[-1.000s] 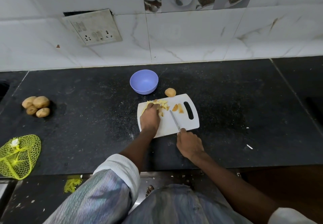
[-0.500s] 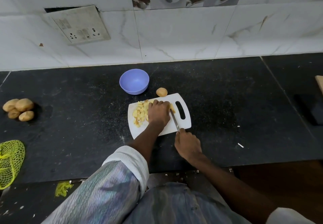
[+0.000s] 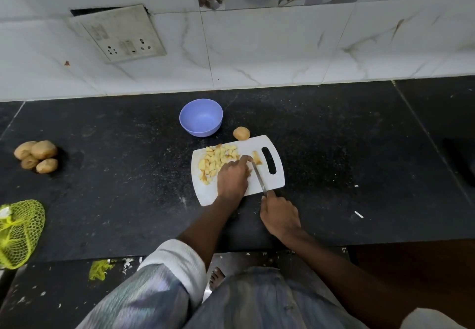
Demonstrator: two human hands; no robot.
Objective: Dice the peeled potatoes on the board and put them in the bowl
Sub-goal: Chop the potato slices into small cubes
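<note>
Dicing underway on board, bowl (image 3: 201,117) not yet filled.

L hand (image 3: 232,178) fingers curled down on last potato piece (image 3: 257,158) near board's (image 3: 275,183) handle end, to steady it for knife (image 3: 258,176); R hand (image 3: 279,216) clenched on handle off near edge. Diced pile (image 3: 216,160) parked at left end, clear of blade. Vs 0.5 s ago: hands barely moved, pile more exposed.

Dim, even indoor light; soft shadows; wide-angle bending at edges; foreground clothing blurred.

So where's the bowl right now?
The bowl sits on the counter near the wall, just behind the board's left end, with a whole potato to its right.
</note>
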